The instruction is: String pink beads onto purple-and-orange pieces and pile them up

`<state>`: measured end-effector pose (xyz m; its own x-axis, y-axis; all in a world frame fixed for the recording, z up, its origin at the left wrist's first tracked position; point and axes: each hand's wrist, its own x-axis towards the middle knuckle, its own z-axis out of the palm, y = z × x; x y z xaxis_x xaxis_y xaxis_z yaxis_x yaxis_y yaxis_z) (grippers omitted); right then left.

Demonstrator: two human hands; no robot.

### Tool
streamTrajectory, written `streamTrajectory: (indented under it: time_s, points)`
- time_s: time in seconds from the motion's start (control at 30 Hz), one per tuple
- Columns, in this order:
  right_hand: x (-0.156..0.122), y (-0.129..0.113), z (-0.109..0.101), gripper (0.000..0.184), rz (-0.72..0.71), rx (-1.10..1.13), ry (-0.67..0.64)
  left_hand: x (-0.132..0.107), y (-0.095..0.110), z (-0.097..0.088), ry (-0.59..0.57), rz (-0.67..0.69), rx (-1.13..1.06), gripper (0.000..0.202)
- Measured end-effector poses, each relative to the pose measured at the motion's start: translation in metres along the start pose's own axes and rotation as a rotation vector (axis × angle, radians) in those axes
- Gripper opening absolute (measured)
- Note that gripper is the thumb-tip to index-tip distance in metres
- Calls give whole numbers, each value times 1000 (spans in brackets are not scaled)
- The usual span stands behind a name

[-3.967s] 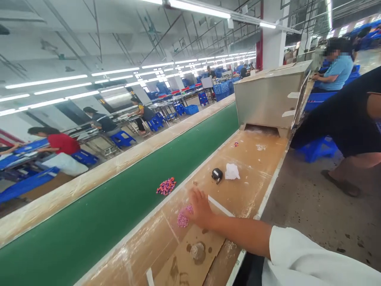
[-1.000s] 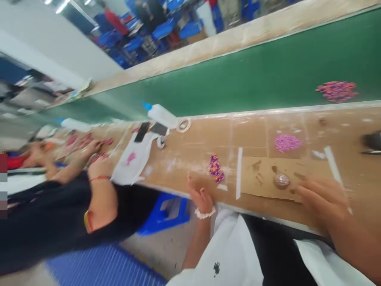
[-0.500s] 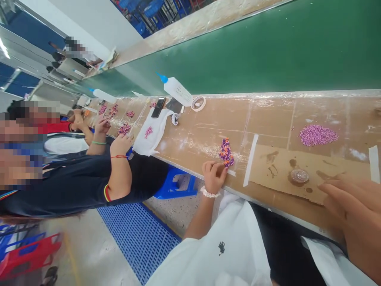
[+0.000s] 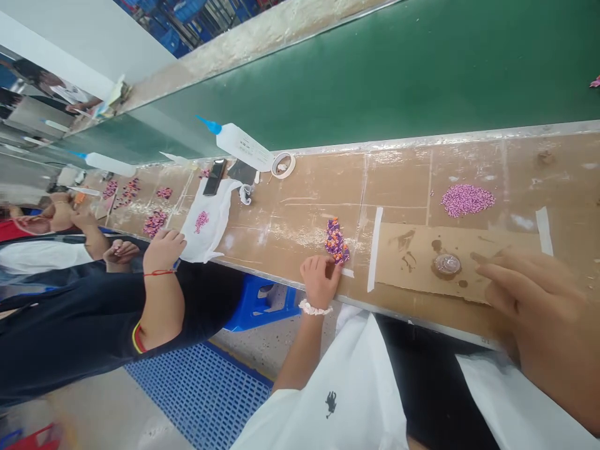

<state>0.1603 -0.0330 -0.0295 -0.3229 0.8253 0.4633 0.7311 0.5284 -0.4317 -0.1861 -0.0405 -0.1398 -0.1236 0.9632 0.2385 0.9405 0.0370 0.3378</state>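
A narrow purple piece studded with small orange bits lies near the table's front edge. My left hand rests at its lower end, fingers curled and the thumb and forefinger pinching its tip. Over the right end of a cardboard sheet is my right hand, smeared by motion; whether its fingers hold anything cannot be made out. Just left of those fingertips sits a round, shiny clear blob on the cardboard, with dark wet stains around it. Behind the cardboard, a pile of small pink-purple beads is spread out.
White tape strips lie at the cardboard's ends. A glue bottle, a tape roll, a phone and a white cloth are further left. A co-worker's hand is beside the cloth. A green surface runs behind.
The view has shifted, so the table things appear further left. My right hand has moved a little relative to the clear blob; my left hand stays at the purple piece.
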Motion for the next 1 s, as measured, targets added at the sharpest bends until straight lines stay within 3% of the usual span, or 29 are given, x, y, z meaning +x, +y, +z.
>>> streamTrajectory:
  time_s: [0.13,0.27,0.33,0.4,0.5,0.57,0.63,0.77,0.83,0.9,1.0]
  points:
    - [0,-1,-1,17,63,3,-5,-2,-4,-2,34,45,-36,20]
    - [7,10,16,18,120,-25,36,-2,4,-11,177,96,-106,23]
    - [15,13,29,20,-97,-6,250,5,22,-16,247,142,-157,22]
    - [24,11,38,18,-117,54,224,18,50,-19,283,246,-234,17]
    - [37,-2,43,20,-84,172,118,41,102,-19,324,538,-435,8]
    - [42,-10,45,19,12,242,53,53,132,-13,210,622,-521,13]
    - [43,-13,48,20,79,283,68,58,150,-5,81,615,-611,21]
    - [38,-4,56,18,104,312,157,52,157,14,-153,409,-888,26]
    - [35,1,58,17,64,390,106,49,155,17,-369,223,-1143,30]
    - [33,3,57,17,2,482,45,50,153,13,-664,45,-1408,34]
    - [34,4,51,19,-59,547,-47,59,153,4,-1022,-95,-1622,37]
